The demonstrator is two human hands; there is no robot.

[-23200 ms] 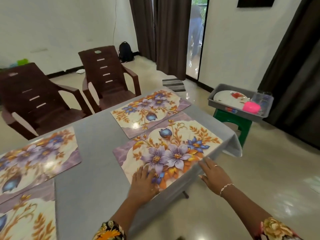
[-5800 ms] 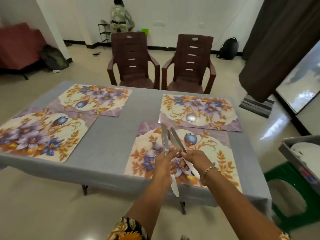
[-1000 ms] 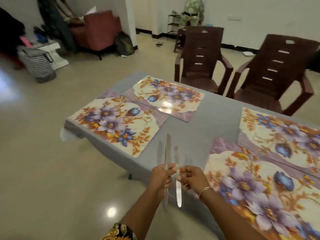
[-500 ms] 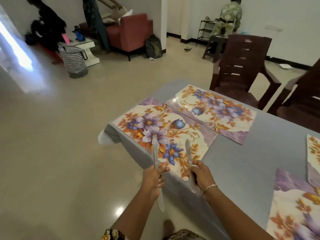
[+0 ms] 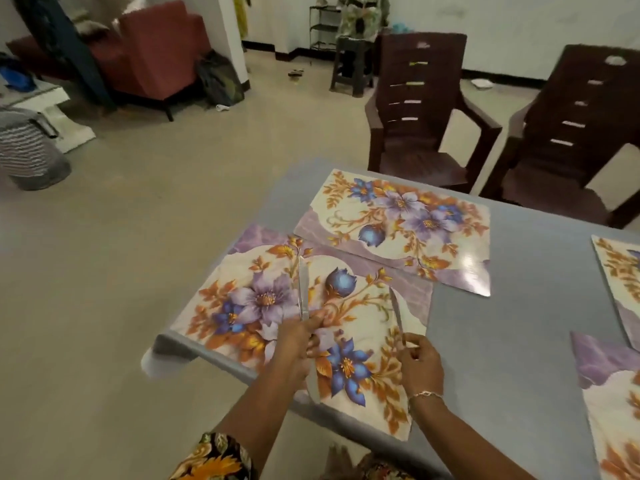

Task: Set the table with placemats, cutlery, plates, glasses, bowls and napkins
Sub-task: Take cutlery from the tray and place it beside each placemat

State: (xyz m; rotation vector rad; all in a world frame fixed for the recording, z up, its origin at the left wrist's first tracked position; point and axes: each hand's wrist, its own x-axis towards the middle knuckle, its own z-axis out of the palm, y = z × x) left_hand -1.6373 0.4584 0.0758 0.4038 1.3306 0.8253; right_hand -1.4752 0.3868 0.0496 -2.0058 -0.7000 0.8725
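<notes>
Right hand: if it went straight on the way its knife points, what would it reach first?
Probably the far placemat. The knife in the right hand points away across the near placemat, and the far one lies just beyond. How high the tip is above the mat is unclear.

Table (image 5: 502,341) under a grey cloth. Four floral placemats lie flat on it: near-left placemat (image 5: 360,306) at the corner, far-left placemat (image 5: 398,230) touching its far edge, far-right placemat (image 5: 620,271) and near-right placemat (image 5: 616,410), both only partly in view.
</notes>
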